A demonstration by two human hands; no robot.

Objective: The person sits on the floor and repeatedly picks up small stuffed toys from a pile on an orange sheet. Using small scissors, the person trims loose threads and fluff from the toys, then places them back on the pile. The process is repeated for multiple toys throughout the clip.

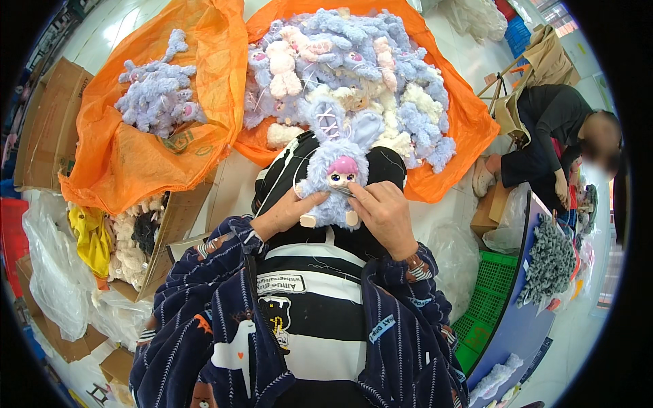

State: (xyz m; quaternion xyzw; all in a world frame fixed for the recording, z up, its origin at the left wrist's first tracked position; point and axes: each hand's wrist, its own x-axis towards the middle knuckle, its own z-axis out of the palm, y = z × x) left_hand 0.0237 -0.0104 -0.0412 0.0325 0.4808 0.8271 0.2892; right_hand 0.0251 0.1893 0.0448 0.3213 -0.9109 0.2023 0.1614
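A light-blue plush doll [333, 166] sits upright on my lap, facing me. It has long rabbit ears, a pink fringe and a pale face with large eyes. White lacing crosses one ear. My left hand [289, 212] grips the doll's body at its side, with the thumb pressed on the front. In my right hand [386, 214] a small grey metal tool [342, 191] is pinched, its tip against the fur just below the doll's face. Fingers cover part of the tool, so I cannot tell its exact kind.
Beyond my knees, an orange sack [442, 173] carries a heap of blue, white and pink plush dolls [340, 61]. Another orange sack [218, 81] at left holds several blue ones. Cardboard boxes [54, 126] stand left; green crates [484, 292] and a blue table [507, 347] right. A person [551, 129] bends at far right.
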